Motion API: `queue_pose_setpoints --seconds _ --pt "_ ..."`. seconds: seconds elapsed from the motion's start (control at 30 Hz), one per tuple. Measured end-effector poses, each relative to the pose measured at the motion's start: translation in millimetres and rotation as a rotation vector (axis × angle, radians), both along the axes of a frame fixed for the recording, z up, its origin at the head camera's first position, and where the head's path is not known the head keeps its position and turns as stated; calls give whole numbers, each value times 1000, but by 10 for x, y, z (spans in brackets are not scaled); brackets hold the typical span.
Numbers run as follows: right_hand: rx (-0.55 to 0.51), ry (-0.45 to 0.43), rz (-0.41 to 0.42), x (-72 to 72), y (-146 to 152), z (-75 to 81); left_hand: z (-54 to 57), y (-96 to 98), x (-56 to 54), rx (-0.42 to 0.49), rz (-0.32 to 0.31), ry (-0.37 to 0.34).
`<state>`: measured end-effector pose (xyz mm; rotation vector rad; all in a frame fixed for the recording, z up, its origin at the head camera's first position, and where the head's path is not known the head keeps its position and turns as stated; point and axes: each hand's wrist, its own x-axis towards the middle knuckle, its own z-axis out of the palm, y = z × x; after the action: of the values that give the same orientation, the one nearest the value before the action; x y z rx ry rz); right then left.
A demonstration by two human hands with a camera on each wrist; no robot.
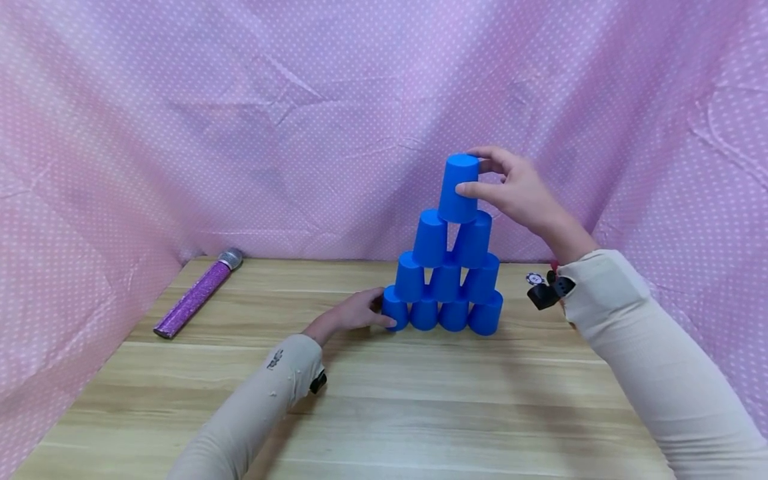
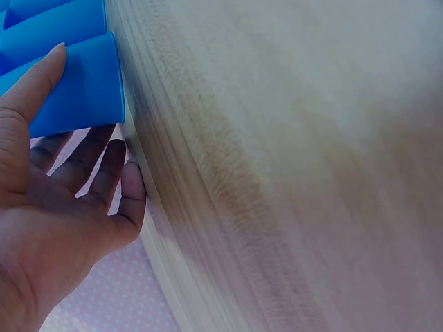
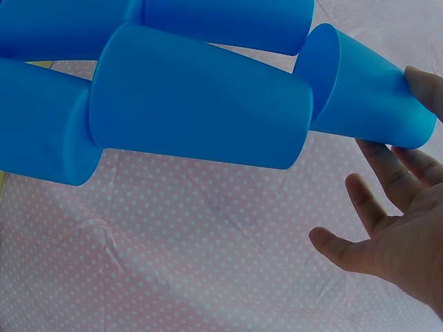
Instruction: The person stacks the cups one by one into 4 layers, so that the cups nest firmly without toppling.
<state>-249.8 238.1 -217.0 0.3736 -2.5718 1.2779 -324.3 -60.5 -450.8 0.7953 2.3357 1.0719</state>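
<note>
Upside-down blue cups are stacked in a four-tier pyramid on the wooden table (image 1: 360, 393). My right hand (image 1: 519, 190) holds the top cup (image 1: 457, 200) by its upper part, thumb on the near side and fingers behind. In the right wrist view the open mouth of that top cup (image 3: 370, 90) shows, tilted, with its rim right at the base of a cup (image 3: 201, 97) below. Low on the left, my left hand (image 1: 360, 310) holds the leftmost bottom cup (image 1: 394, 308), its thumb (image 2: 43, 79) on the near side and fingers around the far side.
A purple glittery microphone (image 1: 198, 293) lies at the table's back left. Behind the right wrist, a poker chip (image 1: 535, 279) lies near the back edge. A pink dotted curtain (image 1: 336, 133) hangs around the back and sides.
</note>
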Motion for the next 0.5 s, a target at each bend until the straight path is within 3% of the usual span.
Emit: queue_pose_setpoints --seconds 0.5 --pt "-10 0 4 -51 -13 -9 11 -5 7 3 -1 -7"
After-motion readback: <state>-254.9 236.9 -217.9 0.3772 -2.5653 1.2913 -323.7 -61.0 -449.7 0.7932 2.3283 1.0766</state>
